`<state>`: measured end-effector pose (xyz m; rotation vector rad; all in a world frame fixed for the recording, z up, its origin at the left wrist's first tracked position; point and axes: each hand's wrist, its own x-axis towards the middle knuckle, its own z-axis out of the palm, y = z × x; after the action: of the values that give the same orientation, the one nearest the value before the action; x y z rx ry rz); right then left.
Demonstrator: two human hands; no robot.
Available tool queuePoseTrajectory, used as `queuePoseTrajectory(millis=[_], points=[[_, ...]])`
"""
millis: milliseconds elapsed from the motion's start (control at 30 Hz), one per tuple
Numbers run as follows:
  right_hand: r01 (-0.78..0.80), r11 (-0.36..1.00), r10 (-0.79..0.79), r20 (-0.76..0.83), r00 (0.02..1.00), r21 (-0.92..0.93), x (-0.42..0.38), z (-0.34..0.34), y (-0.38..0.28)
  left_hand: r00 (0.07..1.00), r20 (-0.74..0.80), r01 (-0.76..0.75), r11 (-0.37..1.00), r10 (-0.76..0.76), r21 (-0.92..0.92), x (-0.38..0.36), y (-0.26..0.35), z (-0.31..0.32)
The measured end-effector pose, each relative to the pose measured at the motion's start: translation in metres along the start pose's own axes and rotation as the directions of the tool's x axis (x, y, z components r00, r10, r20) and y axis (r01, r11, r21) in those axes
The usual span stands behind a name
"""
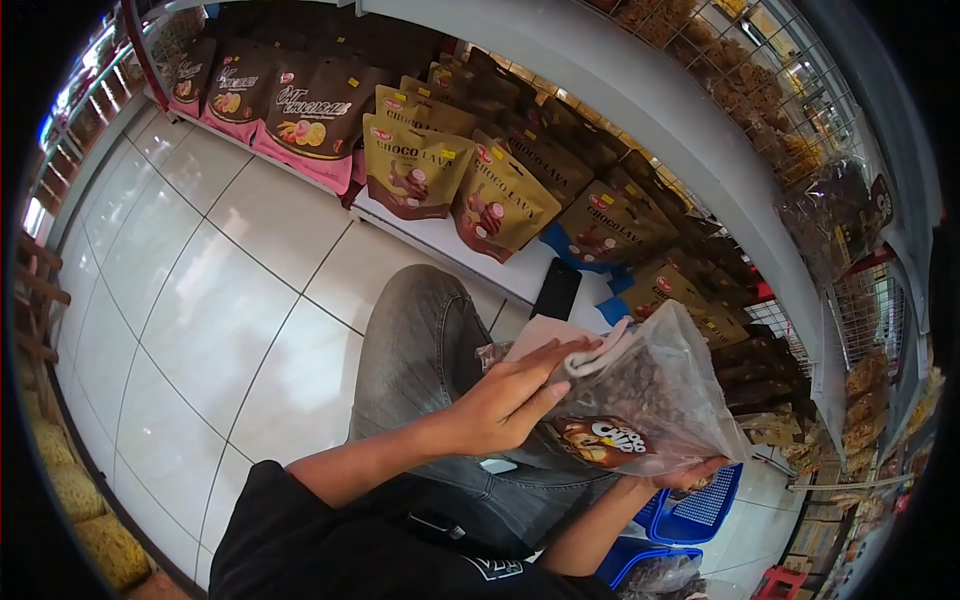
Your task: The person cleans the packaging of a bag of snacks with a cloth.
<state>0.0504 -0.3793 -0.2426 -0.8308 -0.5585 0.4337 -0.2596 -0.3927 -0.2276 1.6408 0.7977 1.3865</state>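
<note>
My left hand (510,400) pinches a folded pink and white cloth (560,340), laid against the upper side of a clear plastic bag. This bag of dark choco chip snacks (650,385) is tilted over my lap, its printed label facing up. With my right hand (690,474) I grip the bag's near right edge; the fingers are partly hidden beneath it. Just beyond the bag, a black phone (557,290) rests on the edge of the bottom shelf.
Choco Lava pouches (415,165) and brown-pink pouches (310,120) line the bottom shelf (440,240). Blue baskets (690,510) stand at my right, one holding bagged goods. Overhead juts a grey shelf edge (600,90). Packed snacks (100,545) sit at the left edge.
</note>
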Motion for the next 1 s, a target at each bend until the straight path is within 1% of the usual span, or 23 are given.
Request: queuePoseTrajectory(millis=[33, 100, 133, 200, 233, 333, 367, 467, 567, 667, 733, 800, 833, 933, 1000], points=[[-0.011, 1.000, 0.012, -0.048, 0.999, 0.004, -0.005, 0.010, -0.004, 1.000, 0.005, -0.026, 0.999, 0.026, 0.044, -0.004, -0.010, 0.001], [0.048, 0.999, -0.048, 0.004, 0.999, -0.026, 0.005, -0.006, 0.004, 0.997, 0.021, -0.078, 0.988, 0.076, 0.130, -0.014, -0.028, -0.002], [0.078, 0.996, -0.077, 0.031, 0.997, -0.041, 0.010, -0.015, 0.006, 1.000, -0.006, -0.013, 0.996, 0.013, 0.087, -0.019, -0.037, -0.002], [0.085, 0.996, -0.084, 0.034, 0.996, -0.033, 0.018, -0.029, 0.008, 0.992, -0.055, 0.113, 0.994, -0.113, 0.000, -0.028, -0.055, -0.004], [0.087, 0.996, -0.086, 0.038, 0.996, -0.028, 0.020, -0.031, 0.008, 0.976, -0.069, 0.203, 0.978, -0.206, -0.045, -0.034, -0.063, -0.005], [0.059, 0.997, -0.060, 0.039, 0.997, 0.041, 0.017, -0.032, 0.007, 0.931, -0.104, 0.357, 0.932, -0.350, 0.058, -0.044, -0.080, -0.007], [0.060, 0.998, -0.061, 0.029, 0.998, 0.031, 0.017, -0.032, 0.007, 0.909, -0.159, 0.402, 0.911, -0.385, 0.090, -0.049, -0.093, -0.003], [0.058, 0.998, -0.058, -0.001, 0.998, 0.024, 0.018, -0.030, 0.006, 0.901, -0.143, 0.427, 0.894, -0.409, 0.135, -0.048, -0.096, 0.001], [0.032, 0.999, -0.031, -0.027, 0.999, 0.042, 0.018, -0.023, 0.001, 0.951, -0.102, 0.296, 0.955, -0.293, 0.015, -0.033, -0.070, 0.005], [0.011, 0.999, -0.010, -0.050, 0.999, 0.038, 0.009, -0.012, -0.007, 0.972, -0.008, 0.233, 0.967, -0.235, -0.102, -0.015, -0.028, 0.004], [0.012, 1.000, -0.012, -0.063, 0.998, 0.005, 0.003, -0.004, -0.010, 0.988, 0.054, 0.149, 0.979, -0.143, -0.140, -0.006, -0.007, 0.004], [0.011, 1.000, -0.010, -0.121, 0.993, 0.008, 0.003, 0.000, -0.011, 0.991, 0.108, 0.092, 0.978, -0.073, -0.187, -0.001, 0.009, 0.007], [0.009, 1.000, -0.008, -0.151, 0.988, 0.011, 0.003, 0.001, -0.011, 0.990, 0.140, 0.013, 0.988, 0.009, -0.154, 0.001, 0.013, 0.009], [-0.096, 0.990, 0.113, -0.175, 0.978, 0.099, 0.006, -0.002, -0.013, 0.989, 0.148, 0.011, 0.991, 0.008, -0.131, -0.001, 0.019, 0.017], [-0.073, 0.988, 0.094, -0.150, 0.984, 0.135, 0.008, -0.006, -0.010, 0.993, 0.117, 0.017, 0.998, -0.010, -0.058, -0.008, 0.011, 0.018]])
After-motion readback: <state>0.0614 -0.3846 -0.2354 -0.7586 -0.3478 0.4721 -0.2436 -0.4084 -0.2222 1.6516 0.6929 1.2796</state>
